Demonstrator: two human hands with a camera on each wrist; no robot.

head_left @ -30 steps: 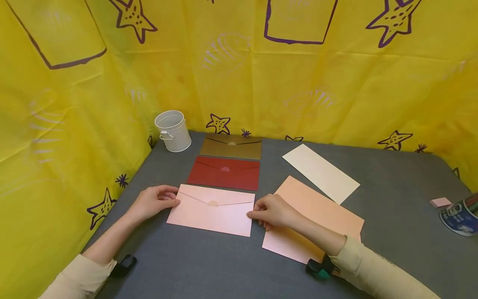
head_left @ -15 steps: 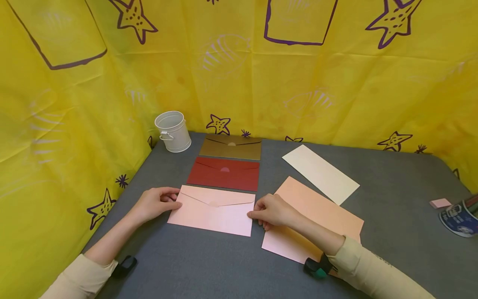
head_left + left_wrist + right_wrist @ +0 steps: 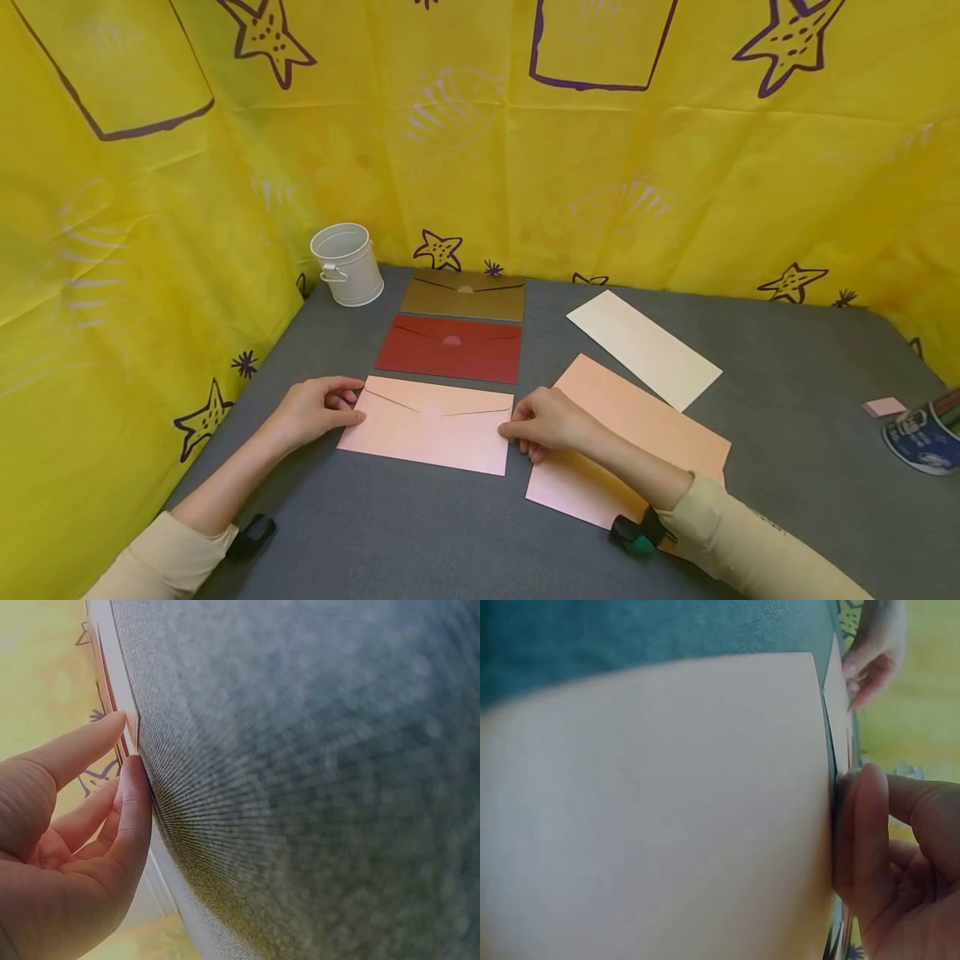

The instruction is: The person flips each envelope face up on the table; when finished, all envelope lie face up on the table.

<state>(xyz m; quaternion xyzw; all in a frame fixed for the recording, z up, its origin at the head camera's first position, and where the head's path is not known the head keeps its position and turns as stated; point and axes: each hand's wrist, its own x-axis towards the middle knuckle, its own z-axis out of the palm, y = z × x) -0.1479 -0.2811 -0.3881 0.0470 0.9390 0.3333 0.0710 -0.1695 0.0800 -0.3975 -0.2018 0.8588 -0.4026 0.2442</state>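
A pale pink envelope point(image 3: 427, 437) lies in front of the person in the head view, its flap side up. My left hand point(image 3: 315, 410) holds its left edge, the thumb on top. The left wrist view shows that hand point(image 3: 94, 825) with thumb and fingertip at the envelope's corner point(image 3: 132, 729). At the right edge, my right hand point(image 3: 553, 423) pinches the envelope between thumb and curled fingers. Just beyond lie a red envelope point(image 3: 450, 350) and a gold envelope point(image 3: 465, 302), lined up in a column.
A larger peach-pink sheet or envelope point(image 3: 637, 425) lies under the right forearm. Behind it is a slanted cream envelope or sheet point(image 3: 645, 346). A white pail point(image 3: 354, 271) stands back left. At right are a pink block point(image 3: 885, 407) and a blue container point(image 3: 926, 442).
The pink envelope's far edge has shifted slightly toward the person and right, widening the gap to the red envelope. The left hand has moved slightly with it; the right hand is nearly still.
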